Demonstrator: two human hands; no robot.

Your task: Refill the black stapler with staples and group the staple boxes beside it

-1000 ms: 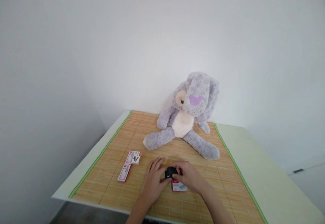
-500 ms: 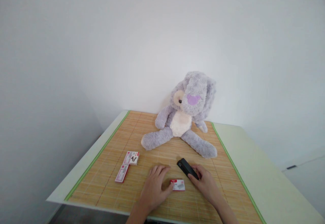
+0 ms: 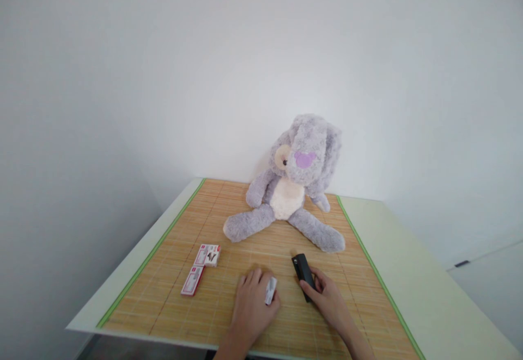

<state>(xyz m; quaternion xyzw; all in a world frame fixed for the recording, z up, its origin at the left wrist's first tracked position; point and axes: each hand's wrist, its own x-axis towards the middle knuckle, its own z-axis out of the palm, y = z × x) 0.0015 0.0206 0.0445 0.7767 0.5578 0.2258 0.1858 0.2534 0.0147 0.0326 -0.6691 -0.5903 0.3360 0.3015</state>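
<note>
My left hand (image 3: 254,303) is closed around a small red and white staple box (image 3: 270,290). The box is tilted, and the fingers hide part of it. To its right, my right hand (image 3: 328,297) grips a black stapler (image 3: 303,274) by its side, thumb on the near face and fingers behind. The stapler points away from me, just above or on the bamboo mat (image 3: 229,273); I cannot tell which. Left of my hands lie more red and white boxes: one long box (image 3: 192,280), and behind it a box with a dark picture (image 3: 211,255) touching another label panel.
A grey plush rabbit (image 3: 288,199) sits at the back of the mat, legs spread toward me, against the white wall (image 3: 204,77). The pale table (image 3: 402,251) shows beyond the mat's green edges. A dark cable piece (image 3: 462,263) hangs at the right.
My left hand has taken hold of the staple box that lay on the mat and turned it upright. My right hand has swung the stapler to point more straight ahead.
</note>
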